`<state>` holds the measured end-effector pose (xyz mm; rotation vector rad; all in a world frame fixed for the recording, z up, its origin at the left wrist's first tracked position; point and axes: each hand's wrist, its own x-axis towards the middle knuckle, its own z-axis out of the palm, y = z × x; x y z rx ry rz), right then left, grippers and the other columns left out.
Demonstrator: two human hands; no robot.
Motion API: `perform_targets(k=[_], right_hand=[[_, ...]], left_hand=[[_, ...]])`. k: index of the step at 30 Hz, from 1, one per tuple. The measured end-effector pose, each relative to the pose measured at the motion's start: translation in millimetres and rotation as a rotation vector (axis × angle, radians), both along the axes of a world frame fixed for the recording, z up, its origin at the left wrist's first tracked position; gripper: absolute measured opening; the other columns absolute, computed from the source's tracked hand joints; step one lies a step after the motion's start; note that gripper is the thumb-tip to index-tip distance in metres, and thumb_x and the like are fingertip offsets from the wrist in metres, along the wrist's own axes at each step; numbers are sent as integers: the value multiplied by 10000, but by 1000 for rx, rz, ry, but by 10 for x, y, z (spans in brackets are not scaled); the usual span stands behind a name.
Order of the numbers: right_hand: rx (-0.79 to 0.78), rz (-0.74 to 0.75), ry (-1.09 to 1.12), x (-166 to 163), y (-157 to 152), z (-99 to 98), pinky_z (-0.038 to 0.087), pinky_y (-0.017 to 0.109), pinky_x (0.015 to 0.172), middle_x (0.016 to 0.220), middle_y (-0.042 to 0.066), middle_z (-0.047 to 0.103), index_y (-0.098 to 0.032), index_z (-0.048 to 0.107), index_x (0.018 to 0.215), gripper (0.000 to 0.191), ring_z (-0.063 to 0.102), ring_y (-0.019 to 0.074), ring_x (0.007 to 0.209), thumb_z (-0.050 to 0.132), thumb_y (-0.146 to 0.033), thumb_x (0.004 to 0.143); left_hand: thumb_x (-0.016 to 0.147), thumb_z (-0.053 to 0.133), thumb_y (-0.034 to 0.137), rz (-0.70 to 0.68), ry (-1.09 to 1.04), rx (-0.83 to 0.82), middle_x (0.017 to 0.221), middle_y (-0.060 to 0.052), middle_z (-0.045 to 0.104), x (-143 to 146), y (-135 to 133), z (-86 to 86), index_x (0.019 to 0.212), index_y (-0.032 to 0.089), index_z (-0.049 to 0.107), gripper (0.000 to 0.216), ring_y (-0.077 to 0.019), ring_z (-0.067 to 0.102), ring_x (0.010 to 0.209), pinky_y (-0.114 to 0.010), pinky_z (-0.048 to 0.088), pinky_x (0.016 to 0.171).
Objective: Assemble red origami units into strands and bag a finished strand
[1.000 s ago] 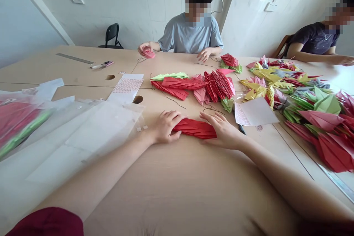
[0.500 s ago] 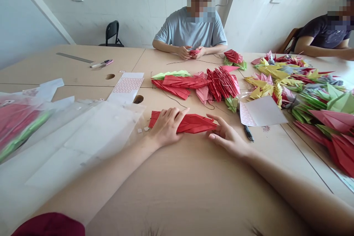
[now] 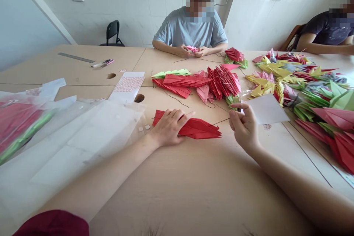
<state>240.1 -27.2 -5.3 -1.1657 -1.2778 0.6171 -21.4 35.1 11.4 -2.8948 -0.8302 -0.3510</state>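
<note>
My left hand [image 3: 169, 127] lies over a bundle of folded red paper [image 3: 200, 128] and holds it against the table, fingers bent around its far side. The red bundle is long and pleated, with pointed layers at its right end. To its right, my right hand [image 3: 245, 125] is raised a little above the table with thumb and fingers closed. A thin dark string [image 3: 222, 120] runs from the bundle's right end to those fingers, drawn fairly straight. Beyond my hands lie more red pleated paper bundles [image 3: 186, 80], with loose dark string by them.
Clear plastic bags [image 3: 91, 132] cover the left side. A sheet with red print [image 3: 128, 84] lies near a table hole [image 3: 139, 98]. Colourful folded paper [image 3: 312, 96] is heaped at right, near a white sheet [image 3: 268, 108]. Across the table, a person [image 3: 190, 29] handles pink paper.
My right hand has moved from the bundle's right end to the right and up, fingers now closed, drawing out the string. My left hand stays on the red bundle, which has turned slightly.
</note>
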Motion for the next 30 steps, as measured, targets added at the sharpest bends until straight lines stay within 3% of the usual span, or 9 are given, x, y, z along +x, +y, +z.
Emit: perform_targets(k=[4, 10, 16, 18, 20, 22, 24, 27, 30], right_hand=[[-1, -26, -6, -17, 4, 22, 174, 246, 432, 482, -99, 311, -245, 521, 1018, 151, 254, 91, 415, 525, -376, 944], [68, -119, 54, -91, -75, 130, 183, 264, 454, 505, -87, 316, -259, 514, 968, 121, 282, 104, 432, 537, -374, 940], [105, -132, 154, -55, -42, 254, 180, 269, 429, 517, -88, 298, -267, 526, 955, 150, 254, 93, 400, 584, -400, 913], [137, -130, 206, -22, -38, 323, 176, 272, 428, 520, -88, 282, -265, 541, 947, 146, 249, 91, 403, 610, -385, 899], [129, -79, 270, 0, -42, 385, 165, 270, 430, 519, -91, 256, -262, 559, 956, 156, 226, 87, 411, 640, -370, 879], [1, 62, 340, -1, -51, 413, 133, 263, 429, 532, -91, 222, -253, 574, 999, 215, 186, 83, 424, 637, -415, 871], [-246, 286, 398, -33, -61, 392, 94, 256, 428, 548, -91, 196, -234, 573, 1040, 340, 140, 82, 440, 570, -534, 880], [-532, 556, 419, -130, -80, 297, 81, 243, 432, 553, -96, 179, -205, 562, 961, 472, 93, 78, 462, 481, -661, 869], [-555, 590, 339, -235, -98, 224, 116, 245, 447, 534, -94, 210, -193, 498, 734, 436, 136, 66, 465, 582, -607, 844]], left_hand=[[847, 572, 464, -98, 48, 15, 1074, -108, 551, 14, -11, 6, 1470, 154, 324, 740, -267, 512, 982, -399, 366, 880], [845, 539, 543, 118, -59, 9, 1088, -138, 556, 28, 24, -25, 1512, 82, 212, 874, -286, 529, 976, -399, 406, 836], [853, 544, 463, 92, -192, -147, 1201, -155, 561, 17, -46, 272, 1488, 147, 300, 750, -310, 541, 1082, -427, 426, 901], [856, 532, 431, 75, -336, -394, 1290, -135, 540, 18, -90, 421, 1490, 187, 292, 721, -298, 528, 1152, -416, 428, 951], [891, 457, 440, 36, -465, -849, 1264, -103, 581, 19, -116, 526, 1459, 225, 354, 616, -261, 576, 1093, -376, 465, 905], [925, 301, 471, -27, -565, -1355, 1130, -119, 649, 25, -120, 553, 1396, 187, 455, 571, -243, 632, 928, -366, 495, 793], [910, 229, 491, -73, -656, -1720, 1010, -142, 678, 44, -117, 505, 1339, 136, 519, 628, -226, 630, 766, -369, 489, 708], [878, 303, 492, -87, -708, -1999, 959, -146, 689, 90, -139, 374, 1300, 118, 554, 617, -190, 589, 659, -342, 468, 651], [881, 360, 520, -122, -608, -2159, 990, -147, 695, 125, -194, 279, 1290, 124, 560, 603, -189, 611, 660, -319, 466, 621]])
